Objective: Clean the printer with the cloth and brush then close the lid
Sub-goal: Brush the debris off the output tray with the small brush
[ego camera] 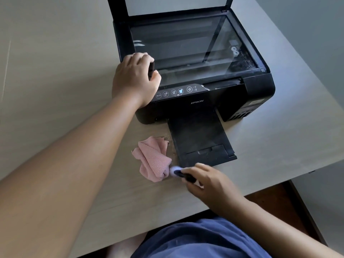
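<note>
A black Epson printer (197, 101) stands on the table with its lid (176, 4) raised at the back. Its scanner glass (186, 45) is bare, with dust along the right side. My left hand (134, 79) sits on the printer's front left corner, fingers and thumb curled round the black edge there. In my right hand (210, 181) I hold a small black brush (178, 172); its pale bristle tip points left, low over the table. The tip nearly touches a crumpled pink cloth (152, 159), which lies just left of the paper tray.
The printer's black output tray (199, 138) sticks out toward me, dusty on top. The pale wooden table (55, 71) stretches far to the left; its front edge runs near my lap and its right edge lies close to the printer.
</note>
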`<state>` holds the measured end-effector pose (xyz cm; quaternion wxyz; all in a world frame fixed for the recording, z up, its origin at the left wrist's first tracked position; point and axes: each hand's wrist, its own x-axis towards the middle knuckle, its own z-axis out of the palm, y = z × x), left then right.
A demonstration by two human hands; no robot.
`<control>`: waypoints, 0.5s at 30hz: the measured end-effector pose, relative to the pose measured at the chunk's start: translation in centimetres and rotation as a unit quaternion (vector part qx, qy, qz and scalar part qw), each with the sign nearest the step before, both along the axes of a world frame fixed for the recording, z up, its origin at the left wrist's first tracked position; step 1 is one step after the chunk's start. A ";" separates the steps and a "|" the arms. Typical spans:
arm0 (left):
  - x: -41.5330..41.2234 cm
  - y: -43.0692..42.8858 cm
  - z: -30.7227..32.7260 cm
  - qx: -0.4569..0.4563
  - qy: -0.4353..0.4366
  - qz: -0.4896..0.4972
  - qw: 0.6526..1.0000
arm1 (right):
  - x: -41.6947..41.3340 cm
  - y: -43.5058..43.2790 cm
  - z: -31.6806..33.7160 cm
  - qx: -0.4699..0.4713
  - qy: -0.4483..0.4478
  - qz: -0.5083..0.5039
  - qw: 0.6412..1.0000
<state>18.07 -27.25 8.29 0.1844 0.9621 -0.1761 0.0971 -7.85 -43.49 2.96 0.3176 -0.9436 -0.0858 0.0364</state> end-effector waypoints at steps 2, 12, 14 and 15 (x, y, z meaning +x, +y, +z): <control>0.1 0.0 0.0 -0.001 0.001 0.001 1.000 | 1.4 -1.8 0.4 0.019 -0.054 -0.081 0.995; -0.1 0.0 0.3 0.003 0.005 0.005 1.000 | -0.7 -3.7 0.2 0.044 0.051 -0.020 0.998; -0.1 -0.1 0.3 0.002 0.004 0.005 1.000 | -0.2 -5.9 0.5 0.053 0.012 -0.179 0.982; -0.1 -0.1 0.3 0.002 0.003 0.005 1.000 | 0.1 -7.4 0.7 0.045 -0.005 -0.277 0.960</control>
